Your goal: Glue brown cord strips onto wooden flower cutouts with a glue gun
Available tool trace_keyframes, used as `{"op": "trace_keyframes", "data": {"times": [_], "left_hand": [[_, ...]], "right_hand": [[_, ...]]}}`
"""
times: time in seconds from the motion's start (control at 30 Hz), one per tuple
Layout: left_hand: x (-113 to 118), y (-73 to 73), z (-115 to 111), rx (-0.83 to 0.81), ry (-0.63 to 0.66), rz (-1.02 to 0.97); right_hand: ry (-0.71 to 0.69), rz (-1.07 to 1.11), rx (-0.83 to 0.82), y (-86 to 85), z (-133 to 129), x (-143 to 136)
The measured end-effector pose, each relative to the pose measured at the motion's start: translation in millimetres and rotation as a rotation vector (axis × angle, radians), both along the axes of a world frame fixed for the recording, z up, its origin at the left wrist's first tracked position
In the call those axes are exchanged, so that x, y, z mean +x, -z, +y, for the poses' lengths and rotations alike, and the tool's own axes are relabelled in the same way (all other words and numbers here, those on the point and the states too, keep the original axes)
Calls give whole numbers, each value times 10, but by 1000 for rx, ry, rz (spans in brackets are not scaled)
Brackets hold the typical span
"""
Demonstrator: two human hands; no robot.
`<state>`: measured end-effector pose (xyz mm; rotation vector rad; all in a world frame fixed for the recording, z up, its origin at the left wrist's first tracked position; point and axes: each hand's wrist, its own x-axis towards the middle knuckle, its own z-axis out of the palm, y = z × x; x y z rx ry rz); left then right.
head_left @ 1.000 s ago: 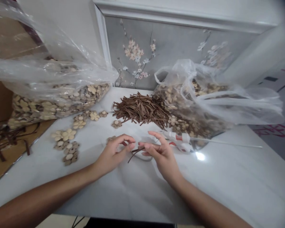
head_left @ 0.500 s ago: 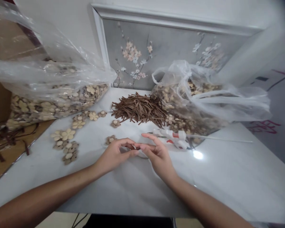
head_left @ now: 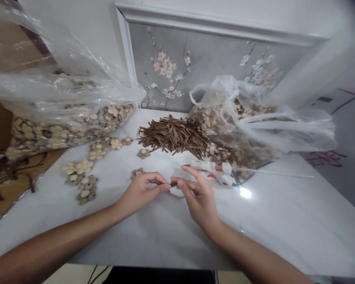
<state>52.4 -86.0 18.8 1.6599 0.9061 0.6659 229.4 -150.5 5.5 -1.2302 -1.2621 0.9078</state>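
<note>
My left hand (head_left: 148,189) and my right hand (head_left: 197,197) meet over the middle of the table. Between their fingertips is a short brown cord (head_left: 173,184), pinched from both sides. Part of it is hidden behind the fingers, and a thin loop hangs below. Just beyond lies a pile of similar brown cords (head_left: 173,135). A small flower piece (head_left: 137,172) rests beside my left hand's knuckles. Close to my right hand's fingers lies a white and red glue gun (head_left: 215,167), with a long glue stick (head_left: 272,172) reaching out to the right.
Left on the table are several flower pieces (head_left: 84,166). Clear plastic bags of flowers stand at the left (head_left: 68,132) and at the right (head_left: 236,122). Behind them a framed floral picture (head_left: 171,67) leans on the wall. A cardboard box (head_left: 44,162) sits at the left edge.
My hands have drawn slightly apart, so more of the brown cord shows between the fingertips. My right hand has shifted a little to the right.
</note>
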Motion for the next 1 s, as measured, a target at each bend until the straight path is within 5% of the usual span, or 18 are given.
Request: {"op": "trace_keyframes", "data": {"times": [0.17, 0.33, 1.0], "left_hand": [[-34, -25, -59, -109, 31, -33], [-47, -31, -43, -192, 111, -51], [-22, -50, -48, 30, 95, 15]], "right_hand": [[28, -157, 109, -34, -51, -5], [-56, -10, 54, -52, -60, 4], [-164, 201, -108, -40, -37, -27]]}}
